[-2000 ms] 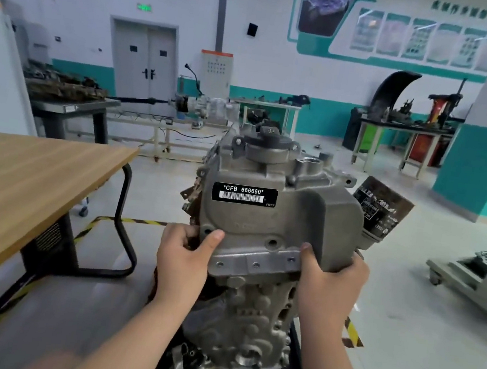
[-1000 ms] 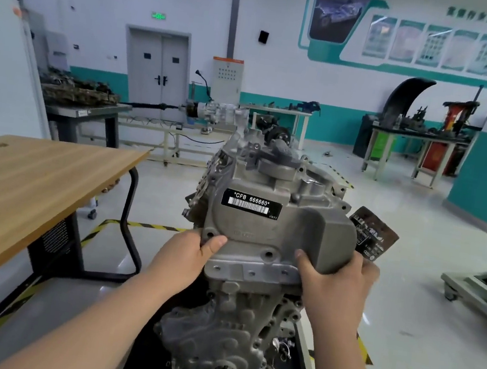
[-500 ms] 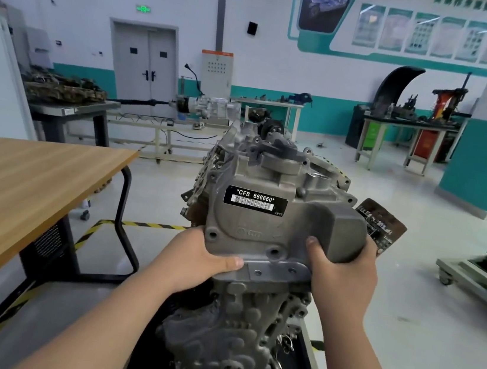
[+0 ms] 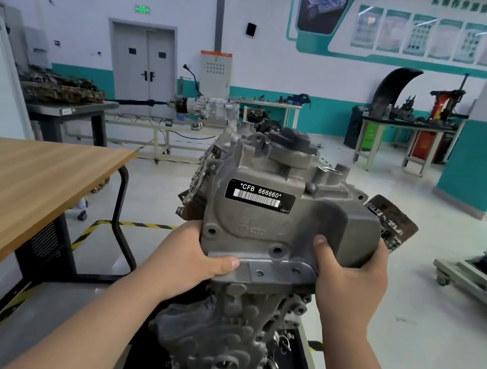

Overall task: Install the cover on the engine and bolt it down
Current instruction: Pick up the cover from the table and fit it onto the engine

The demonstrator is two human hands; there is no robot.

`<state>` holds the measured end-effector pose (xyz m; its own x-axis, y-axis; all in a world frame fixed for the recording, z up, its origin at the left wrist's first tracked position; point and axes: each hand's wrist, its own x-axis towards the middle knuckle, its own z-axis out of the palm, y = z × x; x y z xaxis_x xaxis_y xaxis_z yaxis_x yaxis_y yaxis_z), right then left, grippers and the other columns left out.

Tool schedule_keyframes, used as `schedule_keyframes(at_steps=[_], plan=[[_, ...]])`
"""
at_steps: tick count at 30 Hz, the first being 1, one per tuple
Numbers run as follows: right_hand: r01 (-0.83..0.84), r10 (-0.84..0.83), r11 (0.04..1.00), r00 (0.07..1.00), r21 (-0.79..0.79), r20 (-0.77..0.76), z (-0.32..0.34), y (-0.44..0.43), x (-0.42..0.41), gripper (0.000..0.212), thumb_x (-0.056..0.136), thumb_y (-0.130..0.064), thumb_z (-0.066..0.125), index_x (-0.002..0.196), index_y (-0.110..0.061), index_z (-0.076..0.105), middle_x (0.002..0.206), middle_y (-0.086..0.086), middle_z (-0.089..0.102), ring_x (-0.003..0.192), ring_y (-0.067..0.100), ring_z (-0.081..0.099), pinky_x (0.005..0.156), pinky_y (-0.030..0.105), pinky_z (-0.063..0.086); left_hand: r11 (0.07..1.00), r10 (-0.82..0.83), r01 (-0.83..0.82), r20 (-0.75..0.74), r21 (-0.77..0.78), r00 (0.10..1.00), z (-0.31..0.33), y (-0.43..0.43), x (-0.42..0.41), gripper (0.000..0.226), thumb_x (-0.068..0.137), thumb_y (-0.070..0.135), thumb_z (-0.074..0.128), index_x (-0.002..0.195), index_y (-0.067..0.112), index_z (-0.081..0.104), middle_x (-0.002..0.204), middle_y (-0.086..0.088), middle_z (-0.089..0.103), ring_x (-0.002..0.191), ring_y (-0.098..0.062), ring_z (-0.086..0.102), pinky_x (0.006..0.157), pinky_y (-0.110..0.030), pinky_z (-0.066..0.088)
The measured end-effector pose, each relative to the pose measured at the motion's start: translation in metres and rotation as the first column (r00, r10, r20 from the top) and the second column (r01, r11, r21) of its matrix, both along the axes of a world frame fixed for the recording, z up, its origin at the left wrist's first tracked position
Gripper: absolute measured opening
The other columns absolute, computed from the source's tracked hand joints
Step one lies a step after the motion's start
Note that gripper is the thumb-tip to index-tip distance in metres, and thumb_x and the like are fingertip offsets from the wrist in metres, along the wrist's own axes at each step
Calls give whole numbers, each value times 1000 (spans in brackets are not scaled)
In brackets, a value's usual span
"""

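A grey cast-metal cover [image 4: 265,218] with a black barcode label reading CFB 666660 sits against the upper front of the engine [image 4: 226,330], which stands on a black stand. My left hand [image 4: 192,255] grips the cover's lower left corner, thumb laid along its bottom flange. My right hand [image 4: 348,275] holds the lower right side, thumb pressed on the front face, fingers wrapped behind. Empty bolt holes show along the flange. No bolts or tools are in my hands.
A wooden-topped table [image 4: 18,192] stands close on the left. A black oil filter [image 4: 392,222] sticks out at the engine's right. Small loose metal parts [image 4: 283,341] lie on the stand's tray. A low cart [image 4: 478,274] is on the right; workbenches line the far wall.
My left thumb has shifted from the cover's face down along its bottom flange. My right hand has slid slightly higher on the cover's right side. The cover stays against the engine.
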<state>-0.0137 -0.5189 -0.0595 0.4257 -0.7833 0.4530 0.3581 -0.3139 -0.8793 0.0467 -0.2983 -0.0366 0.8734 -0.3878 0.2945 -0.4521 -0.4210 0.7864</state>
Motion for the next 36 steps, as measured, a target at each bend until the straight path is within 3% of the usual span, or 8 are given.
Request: schedule_keyframes(at_steps=[4, 6, 12, 18, 24, 28, 31, 36], plan=[[3, -3, 1000, 1000, -4, 13, -11, 9, -4, 67, 60, -49, 72, 122, -31, 54, 101, -16, 63, 87, -8, 57, 62, 1, 39, 1000, 4, -4, 1, 29, 1000, -8, 4, -2, 40, 60, 47, 78, 92, 58, 57, 90, 35, 66, 81, 13, 62, 60, -2, 44], [7, -6, 1000, 1000, -7, 21, -17, 10, -8, 66, 61, -47, 72, 123, -30, 54, 101, -14, 63, 86, -11, 56, 62, -1, 38, 1000, 20, -20, -18, 13, 1000, -16, 5, -5, 37, 59, 48, 79, 91, 46, 60, 90, 33, 66, 82, 11, 62, 63, -7, 44], [33, -32, 999, 997, -12, 72, -25, 3, -19, 69, 60, -45, 73, 121, -21, 55, 98, -4, 63, 76, -14, 55, 62, 1, 40, 995, 95, -94, 24, -16, 995, -32, 0, -15, 53, 52, 61, 72, 97, 40, 55, 94, 23, 67, 87, 5, 62, 79, -28, 53], [95, -90, 995, 986, -29, 140, -19, 4, -26, 73, 58, -50, 69, 122, -16, 57, 102, -2, 63, 83, 5, 56, 68, 7, 44, 996, 91, -92, 67, 0, 994, -26, -3, -16, 56, 51, 63, 68, 100, 39, 55, 99, 20, 64, 91, 4, 59, 80, -27, 51], [51, -48, 998, 989, -19, 141, -23, 14, -26, 70, 60, -48, 70, 122, -18, 57, 104, -4, 63, 88, 7, 58, 73, 12, 46, 994, 105, -106, 41, 19, 994, -38, 4, -20, 60, 53, 62, 71, 106, 39, 55, 105, 16, 63, 96, -1, 60, 83, -28, 51], [47, -43, 998, 990, -28, 133, -23, 11, -25, 70, 60, -49, 69, 121, -17, 58, 99, -7, 61, 83, 5, 56, 69, 6, 43, 993, 113, -112, 32, -23, 993, -41, 1, -23, 46, 60, 50, 78, 99, 42, 54, 101, 19, 64, 91, 6, 59, 77, -19, 48], [81, -77, 997, 985, -19, 154, -26, 3, -26, 71, 59, -50, 69, 120, -14, 58, 99, -4, 62, 83, 7, 56, 68, 7, 44, 992, 123, -121, 56, -35, 991, -38, -6, -25, 48, 55, 58, 72, 96, 40, 54, 93, 23, 65, 85, 13, 58, 67, -10, 43], [116, -113, 993, 981, -11, 160, -28, -6, -16, 75, 58, -51, 68, 122, -12, 58, 102, -1, 63, 85, 7, 57, 71, 5, 44, 996, 84, -82, 61, -25, 995, -28, -15, -11, 51, 55, 58, 71, 100, 42, 52, 96, 25, 63, 89, 14, 56, 71, -13, 42]])
